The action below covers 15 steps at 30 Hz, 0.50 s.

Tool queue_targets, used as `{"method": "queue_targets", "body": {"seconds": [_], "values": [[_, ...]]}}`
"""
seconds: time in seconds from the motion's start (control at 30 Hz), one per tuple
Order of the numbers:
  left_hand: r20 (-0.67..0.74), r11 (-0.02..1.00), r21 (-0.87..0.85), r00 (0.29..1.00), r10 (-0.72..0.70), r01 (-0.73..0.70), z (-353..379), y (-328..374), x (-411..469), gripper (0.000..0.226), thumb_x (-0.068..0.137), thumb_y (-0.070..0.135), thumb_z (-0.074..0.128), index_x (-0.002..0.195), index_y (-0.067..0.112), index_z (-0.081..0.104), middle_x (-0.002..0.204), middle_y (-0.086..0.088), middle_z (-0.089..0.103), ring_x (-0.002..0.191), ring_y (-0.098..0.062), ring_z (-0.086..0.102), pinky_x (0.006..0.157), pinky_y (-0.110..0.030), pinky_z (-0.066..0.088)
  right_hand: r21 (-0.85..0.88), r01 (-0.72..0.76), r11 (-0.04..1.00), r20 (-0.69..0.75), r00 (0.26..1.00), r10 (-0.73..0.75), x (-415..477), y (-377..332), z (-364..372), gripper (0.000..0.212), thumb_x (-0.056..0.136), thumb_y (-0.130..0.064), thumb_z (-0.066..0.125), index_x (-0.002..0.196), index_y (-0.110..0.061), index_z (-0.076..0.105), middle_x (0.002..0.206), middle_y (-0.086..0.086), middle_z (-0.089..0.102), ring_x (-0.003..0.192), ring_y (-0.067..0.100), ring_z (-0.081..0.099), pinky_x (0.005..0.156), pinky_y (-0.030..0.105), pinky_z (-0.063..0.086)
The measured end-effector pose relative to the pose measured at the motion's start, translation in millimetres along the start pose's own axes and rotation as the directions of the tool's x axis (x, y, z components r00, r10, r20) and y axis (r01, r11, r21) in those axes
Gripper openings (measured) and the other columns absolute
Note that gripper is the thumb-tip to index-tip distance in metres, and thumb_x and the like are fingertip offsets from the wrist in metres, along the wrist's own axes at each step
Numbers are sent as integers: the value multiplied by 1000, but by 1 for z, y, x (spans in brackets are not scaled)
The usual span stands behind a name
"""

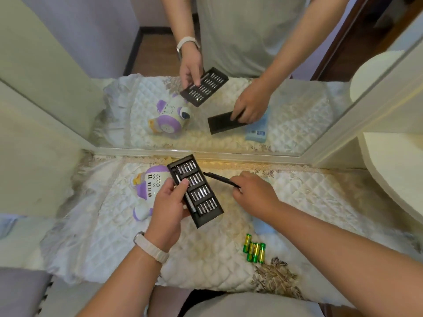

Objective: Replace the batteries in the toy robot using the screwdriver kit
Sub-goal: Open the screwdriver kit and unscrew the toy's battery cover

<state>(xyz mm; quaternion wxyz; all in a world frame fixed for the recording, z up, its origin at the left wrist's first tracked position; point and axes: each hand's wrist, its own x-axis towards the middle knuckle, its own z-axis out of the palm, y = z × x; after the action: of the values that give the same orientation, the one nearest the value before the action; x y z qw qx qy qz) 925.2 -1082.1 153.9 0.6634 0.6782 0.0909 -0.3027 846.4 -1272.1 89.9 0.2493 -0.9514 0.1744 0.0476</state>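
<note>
Batteries (254,249) nearest, left grip (169,208) on tray (202,194), right grip (254,193) on cover (219,178)

Soft, even indoor light — shadows faint; warm glare below the mirror (297,106), wide-angle bending at edges, detail slightly soft.

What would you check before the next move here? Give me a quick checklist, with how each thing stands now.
1. Bit tray held by the left hand: ok.
2. Tray out of its cover: ok, the right hand holds the cover beside it.
3. Driver handle in the tray: ok, along one long edge.
4. Right hand free to pick a bit: not ok.
5. Four batteries ready on the cloth: ok.
6. Toy robot lying with its battery door up: cannot tell.
</note>
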Motion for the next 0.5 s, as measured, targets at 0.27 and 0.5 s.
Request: {"method": "queue_targets", "body": {"seconds": [0.27, 0.5], "values": [[-47, 998, -21, 997, -68, 67, -24, -16, -15, 17, 102, 18, 51, 111, 18, 66, 97, -3, 77, 82, -16, 74, 65, -36, 60, -197, 201, 959, -15, 978, -208, 37, 8, 41, 24, 84, -15, 63, 106, -12, 72, 89, 8, 61, 80, 29, 56, 59, 33, 45], [-52, 993, -10, 992, -116, 115, -19, -24, -18, 17, 101, 17, 52, 111, 16, 66, 100, -4, 76, 85, -17, 73, 72, -40, 61, -206, 218, 954, 107, 974, -200, 25, 21, 51, 32, 86, -22, 56, 115, -11, 66, 104, 10, 59, 93, 30, 55, 69, 39, 49]]}}
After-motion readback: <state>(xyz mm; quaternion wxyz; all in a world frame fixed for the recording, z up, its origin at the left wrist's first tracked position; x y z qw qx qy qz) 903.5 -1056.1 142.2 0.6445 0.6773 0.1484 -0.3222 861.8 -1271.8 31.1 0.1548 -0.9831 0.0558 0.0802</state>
